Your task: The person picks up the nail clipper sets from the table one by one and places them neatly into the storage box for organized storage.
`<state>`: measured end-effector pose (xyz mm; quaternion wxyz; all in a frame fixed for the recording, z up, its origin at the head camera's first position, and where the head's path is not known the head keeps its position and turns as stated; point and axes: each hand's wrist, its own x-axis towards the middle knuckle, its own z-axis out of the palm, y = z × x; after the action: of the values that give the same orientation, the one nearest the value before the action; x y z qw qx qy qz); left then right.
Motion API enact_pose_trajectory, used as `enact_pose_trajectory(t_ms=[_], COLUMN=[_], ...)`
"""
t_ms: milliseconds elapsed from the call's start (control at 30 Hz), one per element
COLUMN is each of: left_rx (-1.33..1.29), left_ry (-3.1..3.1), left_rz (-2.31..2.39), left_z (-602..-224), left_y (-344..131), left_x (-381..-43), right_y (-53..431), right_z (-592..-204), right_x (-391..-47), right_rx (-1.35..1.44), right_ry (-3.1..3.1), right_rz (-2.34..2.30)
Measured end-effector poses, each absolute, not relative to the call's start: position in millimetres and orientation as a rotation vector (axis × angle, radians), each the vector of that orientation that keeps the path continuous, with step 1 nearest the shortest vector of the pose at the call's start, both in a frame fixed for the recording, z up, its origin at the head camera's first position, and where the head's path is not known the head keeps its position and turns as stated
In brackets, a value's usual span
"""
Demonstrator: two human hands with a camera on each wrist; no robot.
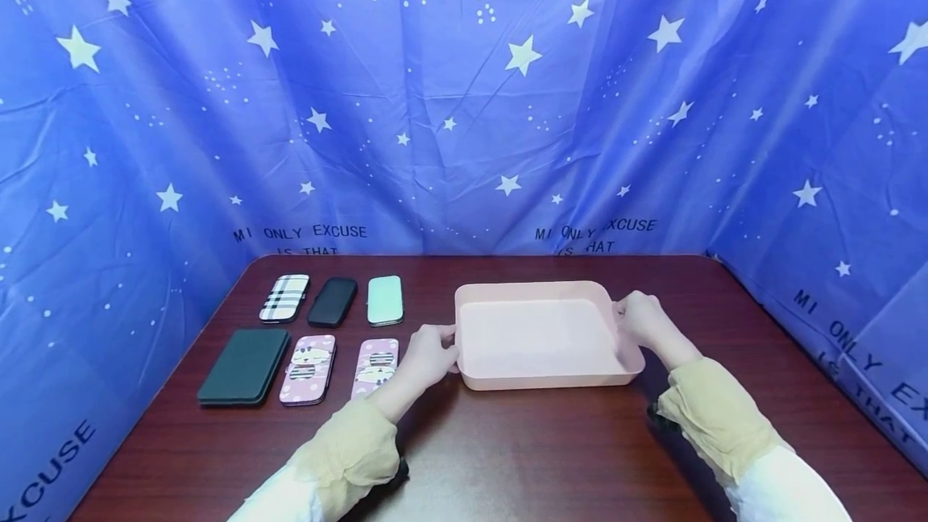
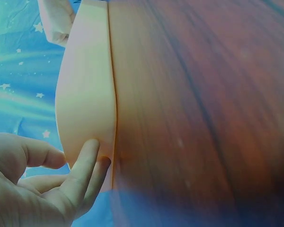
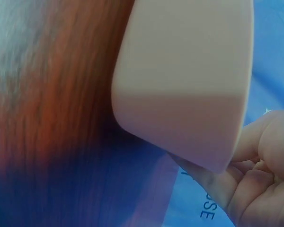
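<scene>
Right of the mint-green case [image 1: 385,300], I find a pink tray [image 1: 536,337] at the bench [image 1: 507,457], whether seated or slightly raised I cannot tell. The left grip [image 1: 429,357] pinches its end nearer the case, the right grip [image 1: 641,318] its end farther from it. I judge it light, stiff, thin-walled plastic, smooth enough to slip but not fragile; best taken by both short ends.

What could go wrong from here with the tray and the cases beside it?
If the tray moves left, the left hand might knock the nearby pink case, which the left arm partly hides in the head view. With the right hand holding the opposite end, uneven lifting could tilt the tray.
</scene>
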<state>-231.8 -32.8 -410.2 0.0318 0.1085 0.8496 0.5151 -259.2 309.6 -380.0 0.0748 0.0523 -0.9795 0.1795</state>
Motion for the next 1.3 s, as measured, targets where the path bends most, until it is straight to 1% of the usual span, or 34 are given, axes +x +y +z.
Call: enact_pose_trajectory(t_ms=[233,700,1300], left_rx=[0.342,0.442,0.402], left_ry=[2.600,2.519,2.577], left_rz=[1.589,1.653,1.639], left_z=[-410,-413,-411], left_y=[-41,-64,-94], left_x=[-228,-224,-218], right_y=[300,282,251], right_z=[-380,-380,-385], right_x=[-255,-255,-247], right_rx=[0.170,0.199,0.235], right_ry=[-2.932,-2.952,-2.884], right_rz=[0.541,0.510,0.546])
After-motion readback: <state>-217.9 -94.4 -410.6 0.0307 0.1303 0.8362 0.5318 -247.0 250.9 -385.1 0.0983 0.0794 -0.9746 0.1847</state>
